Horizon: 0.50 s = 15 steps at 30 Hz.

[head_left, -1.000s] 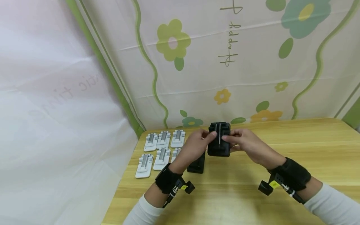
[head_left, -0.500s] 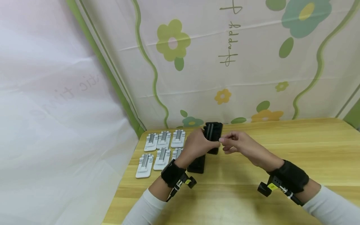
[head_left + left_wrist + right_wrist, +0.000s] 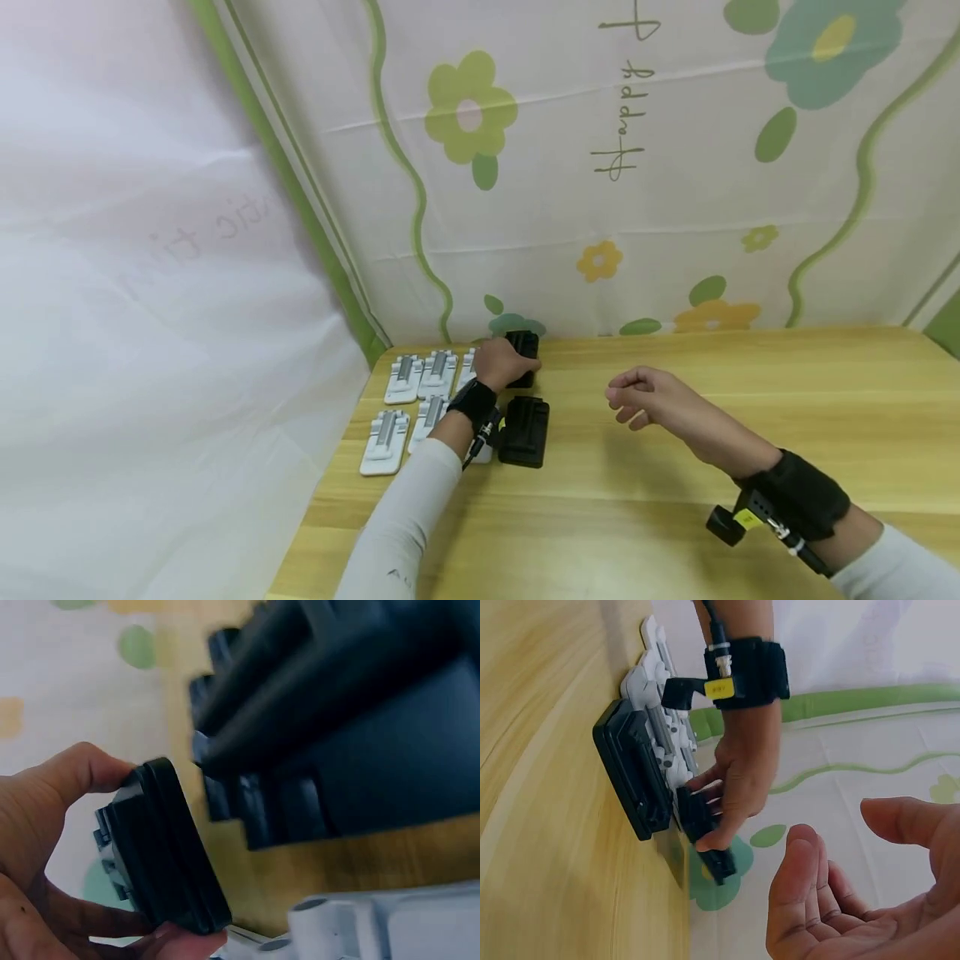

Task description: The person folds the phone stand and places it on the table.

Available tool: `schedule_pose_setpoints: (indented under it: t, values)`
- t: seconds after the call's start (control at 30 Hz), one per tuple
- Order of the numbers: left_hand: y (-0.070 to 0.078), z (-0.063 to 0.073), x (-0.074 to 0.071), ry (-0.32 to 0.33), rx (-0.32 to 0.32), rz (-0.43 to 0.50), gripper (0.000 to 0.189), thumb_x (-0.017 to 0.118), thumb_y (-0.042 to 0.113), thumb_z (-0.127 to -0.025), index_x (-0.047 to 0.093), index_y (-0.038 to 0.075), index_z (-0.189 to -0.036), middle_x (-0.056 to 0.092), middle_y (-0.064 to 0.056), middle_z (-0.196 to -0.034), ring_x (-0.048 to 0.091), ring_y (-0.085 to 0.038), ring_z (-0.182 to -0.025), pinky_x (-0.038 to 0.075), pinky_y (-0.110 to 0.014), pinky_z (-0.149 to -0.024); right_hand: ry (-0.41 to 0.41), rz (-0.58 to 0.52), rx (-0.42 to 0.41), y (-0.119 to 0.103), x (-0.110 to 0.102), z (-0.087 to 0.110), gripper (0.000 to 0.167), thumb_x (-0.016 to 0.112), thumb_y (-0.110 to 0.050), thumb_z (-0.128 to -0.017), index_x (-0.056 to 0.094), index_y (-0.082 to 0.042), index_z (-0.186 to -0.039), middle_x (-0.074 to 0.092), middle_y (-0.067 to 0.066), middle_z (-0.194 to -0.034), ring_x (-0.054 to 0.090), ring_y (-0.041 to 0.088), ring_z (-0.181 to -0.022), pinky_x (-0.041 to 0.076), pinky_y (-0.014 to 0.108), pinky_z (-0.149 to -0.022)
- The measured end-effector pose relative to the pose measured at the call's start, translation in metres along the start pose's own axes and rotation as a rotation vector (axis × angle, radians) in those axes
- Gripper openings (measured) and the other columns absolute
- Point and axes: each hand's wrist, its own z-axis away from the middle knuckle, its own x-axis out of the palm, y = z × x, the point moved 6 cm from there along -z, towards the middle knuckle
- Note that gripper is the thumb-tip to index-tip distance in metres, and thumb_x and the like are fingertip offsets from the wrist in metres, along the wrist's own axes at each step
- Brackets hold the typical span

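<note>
My left hand (image 3: 504,364) grips a black folding phone stand (image 3: 524,343) at the back of the table, beside the white stands. In the left wrist view the thumb and fingers pinch this stand (image 3: 169,847) across its opposite edges, and it is tilted. A second black phone stand (image 3: 525,433) lies folded on the table just in front; it looms blurred and close in the left wrist view. My right hand (image 3: 660,408) hovers over the middle of the table, fingers loosely curled, holding nothing; in the right wrist view a gap shows between its thumb and fingers.
Several white folding phone stands (image 3: 385,442) lie in two rows at the table's left, partly hidden by my left arm. A printed curtain (image 3: 540,208) hangs behind the wooden table (image 3: 600,533), and white cloth (image 3: 150,375) hangs on the left.
My left hand has carried the black phone stand leftward to the back of the rows. My right hand, which held it too, has let go and stays to the right.
</note>
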Motion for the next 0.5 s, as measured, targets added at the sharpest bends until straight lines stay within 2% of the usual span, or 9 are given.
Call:
schedule_pose_setpoints:
  t: [0.13,0.2,0.23,0.5]
  values:
    - [-0.005,-0.002,0.009,-0.046,-0.043,-0.051,0.062,0.080,0.046,-0.085,0.035,0.020,-0.051,0.029,0.005,-0.050,0.036,-0.015,-0.051,0.033,-0.030,-0.055,0.002,-0.013,0.005,0.004,0.001,0.005,0.054,0.058,-0.032,-0.105,0.043,0.007,-0.140,0.063,0.014,-0.119,0.065,0.021,-0.099,0.056,0.036,-0.086]
    - [-0.008,-0.003,0.014,-0.063,-0.061,-0.057,0.063,0.081,0.045,-0.084,0.034,0.020,-0.051,0.027,0.005,-0.050,0.035,-0.014,-0.049,0.030,-0.029,-0.051,0.002,-0.018,0.004,0.007,0.001,0.007,0.053,0.058,-0.031,-0.105,0.044,0.007,-0.139,0.064,0.014,-0.118,0.065,0.022,-0.100,0.056,0.036,-0.086]
    - [-0.009,-0.003,0.016,-0.071,-0.075,-0.053,0.063,0.082,0.044,-0.084,0.035,0.020,-0.051,0.028,0.005,-0.050,0.034,-0.014,-0.049,0.025,-0.028,-0.049,-0.001,-0.019,0.000,0.008,0.002,0.008,0.052,0.058,-0.031,-0.105,0.045,0.007,-0.139,0.064,0.014,-0.119,0.065,0.024,-0.101,0.057,0.037,-0.086]
    - [-0.010,-0.010,0.021,-0.101,-0.104,-0.148,0.057,0.086,0.047,-0.079,0.042,0.019,-0.055,0.040,0.003,-0.055,0.047,-0.016,-0.055,0.034,-0.028,-0.050,-0.011,-0.003,-0.033,0.012,-0.004,0.012,0.052,0.053,-0.029,-0.107,0.042,0.008,-0.142,0.062,0.016,-0.125,0.063,0.025,-0.106,0.056,0.038,-0.089]
